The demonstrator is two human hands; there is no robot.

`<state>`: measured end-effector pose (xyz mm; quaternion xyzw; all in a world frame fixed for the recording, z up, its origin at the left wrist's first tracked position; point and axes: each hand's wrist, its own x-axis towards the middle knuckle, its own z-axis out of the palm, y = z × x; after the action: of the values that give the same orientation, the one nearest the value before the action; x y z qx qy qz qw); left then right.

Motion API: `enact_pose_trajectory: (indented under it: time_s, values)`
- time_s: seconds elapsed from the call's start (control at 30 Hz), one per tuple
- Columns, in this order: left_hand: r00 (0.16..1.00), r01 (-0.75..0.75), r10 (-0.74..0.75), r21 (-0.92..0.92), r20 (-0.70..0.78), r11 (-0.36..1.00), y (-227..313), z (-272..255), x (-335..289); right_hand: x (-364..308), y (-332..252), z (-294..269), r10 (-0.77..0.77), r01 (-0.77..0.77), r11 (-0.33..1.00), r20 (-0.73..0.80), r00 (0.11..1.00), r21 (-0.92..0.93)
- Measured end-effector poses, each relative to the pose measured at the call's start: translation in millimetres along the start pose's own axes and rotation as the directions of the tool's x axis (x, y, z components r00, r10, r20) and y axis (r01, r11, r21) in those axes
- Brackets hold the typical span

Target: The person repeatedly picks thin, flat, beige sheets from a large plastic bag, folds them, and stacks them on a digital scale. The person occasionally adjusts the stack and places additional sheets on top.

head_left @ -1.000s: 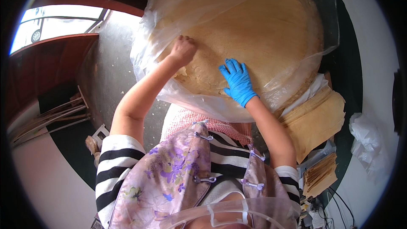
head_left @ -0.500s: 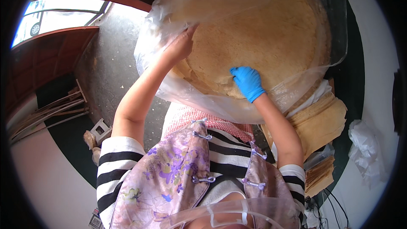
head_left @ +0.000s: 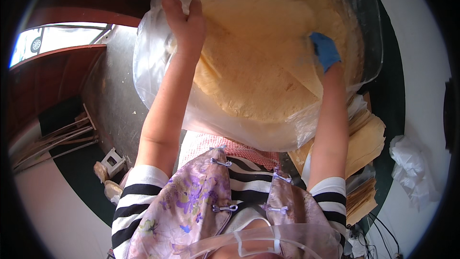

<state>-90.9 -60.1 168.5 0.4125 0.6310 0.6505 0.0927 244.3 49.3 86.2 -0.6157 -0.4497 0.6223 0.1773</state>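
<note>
A stack of large, thin, round tan flatbreads [head_left: 249, 81] lies inside a clear plastic bag [head_left: 158, 62] whose mouth is spread around it. At the far left of the stack, my bare left hand [head_left: 186, 24] has its fingers apart and rests against the plastic. My right hand [head_left: 327, 52], in a blue glove, is over the right side of the stack. Its fingers look closed on the top flatbread, which is partly lifted and creased. Those fingertips are hidden and slightly blurred.
Folded tan sheets [head_left: 364, 139] are piled at the right, below the bag. A crumpled white plastic bag [head_left: 412, 168] lies farther right, above dark cables [head_left: 378, 230]. At the left are a wooden rack [head_left: 62, 136], a small white stool [head_left: 113, 161] and a red-brown panel [head_left: 52, 81].
My right hand has moved from the near edge of the stack away and to the right, drawing the top flatbread with it. My left hand has moved farther away and left, its fingers spreading.
</note>
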Motion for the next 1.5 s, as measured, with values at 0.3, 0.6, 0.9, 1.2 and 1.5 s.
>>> enact_pose_trajectory:
  time_s: [0.3, 0.6, 0.9, 1.2, 1.5]
  values:
    - [0.791, -0.537, 0.366, 0.269, 0.490, 0.800, -49, 87, -35, 32, 110, -76, 0.300, -0.119, 0.845, -0.277, 0.913, 0.522]
    - [0.702, -0.276, -0.173, 0.488, 0.691, 0.828, -132, 145, -22, -68, 45, 6, -0.463, 0.512, 0.858, -0.484, 0.743, -0.036]
    - [0.767, 0.475, -0.538, 0.255, 0.349, 0.842, -115, 141, 14, -89, 77, 71, -0.506, 0.154, 0.477, -0.127, 0.853, -0.865]
    - [0.613, 0.790, -0.681, -0.334, 0.401, 0.515, 6, 170, 1, -81, 108, 69, -0.641, 0.290, 0.596, -0.225, 0.734, -0.749]
    - [0.615, 0.780, -0.307, -0.618, 0.726, 0.101, 118, 96, 33, -100, 70, 57, -0.748, 0.380, 0.574, -0.277, 0.603, -0.725]
